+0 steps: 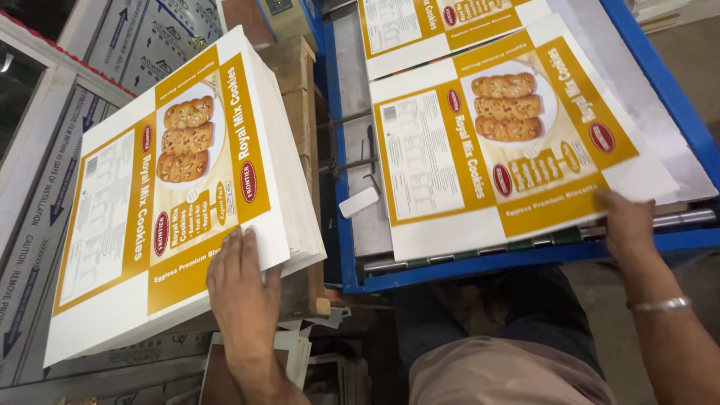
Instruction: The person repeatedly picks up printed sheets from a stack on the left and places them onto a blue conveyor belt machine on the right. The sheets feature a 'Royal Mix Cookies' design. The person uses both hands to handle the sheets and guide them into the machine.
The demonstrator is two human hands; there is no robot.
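Left hand (pixel 244 289) lies flat, fingers spread, on stacked printed sheets (pixel 161 195); right hand (pixel 626 221) pinches 1 sheet (pixel 502 135) (near edge).

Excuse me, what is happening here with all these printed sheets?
A person is handling flat printed carton sheets, white and yellow with cookie pictures. The left hand rests flat on a stack of sheets at the left. The right hand touches the near corner of a single sheet lying on a blue-framed machine table. Another sheet lies further along that table.
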